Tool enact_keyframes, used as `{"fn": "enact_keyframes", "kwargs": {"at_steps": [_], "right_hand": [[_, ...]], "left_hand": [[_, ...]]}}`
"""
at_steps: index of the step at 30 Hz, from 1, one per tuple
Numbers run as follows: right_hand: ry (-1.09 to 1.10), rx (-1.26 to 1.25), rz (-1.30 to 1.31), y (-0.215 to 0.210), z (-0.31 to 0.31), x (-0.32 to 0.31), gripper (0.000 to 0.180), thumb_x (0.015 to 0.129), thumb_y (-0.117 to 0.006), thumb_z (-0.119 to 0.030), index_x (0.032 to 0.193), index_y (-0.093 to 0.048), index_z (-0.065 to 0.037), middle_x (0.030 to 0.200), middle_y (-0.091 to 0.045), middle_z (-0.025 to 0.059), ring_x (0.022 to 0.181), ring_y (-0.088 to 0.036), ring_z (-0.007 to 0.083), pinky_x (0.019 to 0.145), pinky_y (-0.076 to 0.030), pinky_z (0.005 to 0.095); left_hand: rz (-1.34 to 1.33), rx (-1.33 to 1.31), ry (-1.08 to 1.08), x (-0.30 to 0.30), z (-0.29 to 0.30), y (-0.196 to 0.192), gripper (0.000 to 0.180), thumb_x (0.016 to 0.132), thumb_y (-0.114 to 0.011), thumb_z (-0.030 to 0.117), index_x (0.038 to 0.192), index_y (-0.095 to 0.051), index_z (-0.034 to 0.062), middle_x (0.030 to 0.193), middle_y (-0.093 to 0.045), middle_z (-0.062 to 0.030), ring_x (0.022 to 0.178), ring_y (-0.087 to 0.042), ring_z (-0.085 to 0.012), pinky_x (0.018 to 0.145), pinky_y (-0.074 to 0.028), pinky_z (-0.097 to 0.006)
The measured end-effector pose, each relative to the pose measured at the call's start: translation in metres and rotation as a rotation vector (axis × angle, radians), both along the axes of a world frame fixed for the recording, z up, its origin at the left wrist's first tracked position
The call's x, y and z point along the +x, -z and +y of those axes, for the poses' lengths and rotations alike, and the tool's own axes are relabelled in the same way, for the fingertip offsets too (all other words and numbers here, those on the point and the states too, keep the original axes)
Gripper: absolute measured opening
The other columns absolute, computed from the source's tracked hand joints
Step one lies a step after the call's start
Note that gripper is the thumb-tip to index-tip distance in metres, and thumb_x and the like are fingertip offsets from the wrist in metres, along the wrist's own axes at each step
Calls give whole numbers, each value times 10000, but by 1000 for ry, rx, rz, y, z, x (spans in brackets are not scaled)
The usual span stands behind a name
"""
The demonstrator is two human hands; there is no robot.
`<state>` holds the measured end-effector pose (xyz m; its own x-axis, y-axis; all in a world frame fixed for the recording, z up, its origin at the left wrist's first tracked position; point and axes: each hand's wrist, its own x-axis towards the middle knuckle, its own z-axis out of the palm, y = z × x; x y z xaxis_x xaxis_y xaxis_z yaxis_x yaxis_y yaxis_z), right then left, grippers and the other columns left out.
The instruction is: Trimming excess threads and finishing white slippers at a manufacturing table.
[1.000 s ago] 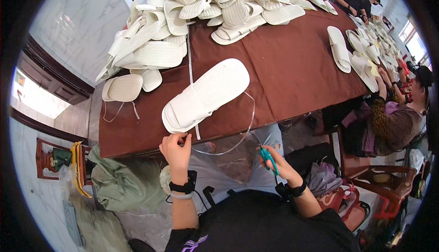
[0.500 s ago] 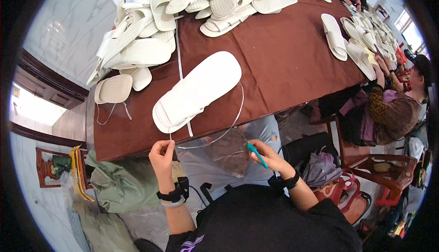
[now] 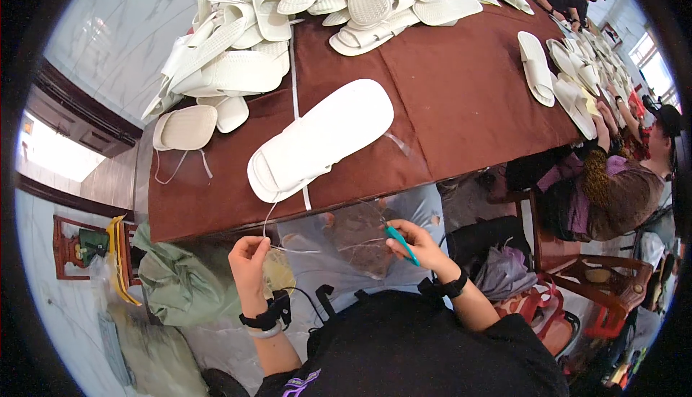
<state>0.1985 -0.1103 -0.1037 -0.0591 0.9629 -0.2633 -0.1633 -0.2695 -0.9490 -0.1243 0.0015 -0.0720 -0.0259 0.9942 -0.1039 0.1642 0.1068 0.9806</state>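
Note:
A white slipper (image 3: 328, 134) lies sole up and slanting on the brown-covered table, close to its front edge. From its lower left end a thin white cord (image 3: 268, 218) runs down to my left hand (image 3: 249, 256), which pinches it between thumb and fingers; a short length sticks out to the right. My right hand (image 3: 422, 246) grips a teal-handled tool (image 3: 401, 245) with a thin dark tip pointing up and left; its exact kind is unclear. Another thin pale strand runs beside the fingers of my right hand. A blurred pale streak (image 3: 398, 143) shows right of the slipper.
A pile of white slippers (image 3: 238, 73) covers the table's far left. One slipper with loose cords (image 3: 185, 128) lies near the left corner. More slippers (image 3: 537, 69) lie at right, where a co-worker (image 3: 613, 174) sits. A green bag (image 3: 180, 282) and wooden chair (image 3: 605, 282) flank me.
The large cord loop between my hands is gone; a short end now sticks out from my left hand. Both hands moved slightly left, and the left sits lower, farther from the slipper.

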Motion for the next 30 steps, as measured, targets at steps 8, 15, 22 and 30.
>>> {"fn": "enact_keyframes", "kwargs": {"at_steps": [8, 15, 22, 30], "right_hand": [[80, 64, -52, -16, 13, -1, 340, 898, -648, -147, 1200, -531, -42, 799, -551, -37, 660, -495, 33, 538, -388, 198], [105, 119, -134, -24, 19, -2, 338, 894, -644, -132, 1207, -540, -60, 734, -521, -41, 612, -474, 35, 528, -371, 197], [148, 115, -142, -16, 17, -3, 320, 932, -573, -154, 1216, -529, -14, 707, -507, -15, 581, -455, 52, 511, -334, 184], [144, 125, -188, -24, 14, -2, 300, 917, -577, -106, 1205, -537, -31, 721, -524, -14, 593, -476, 58, 526, -357, 191]], "left_hand": [[-222, -7, -310, -83, -29, 27, 44, 851, -654, 52, 856, -617, 29, 777, -607, -10, 692, -555, -90, 620, -424, -218], [-75, -85, -638, -201, -96, 86, 68, 864, -657, 112, 855, -621, 55, 732, -593, 1, 624, -480, -76, 548, -347, -228], [1, -222, -889, -238, -153, 130, 92, 832, -660, 126, 873, -644, 45, 760, -632, -20, 637, -512, -77, 537, -368, -224], [95, -399, -653, -225, -92, 234, 173, 800, -673, 196, 883, -675, 43, 798, -685, -41, 643, -536, -102, 551, -389, -249]]}}
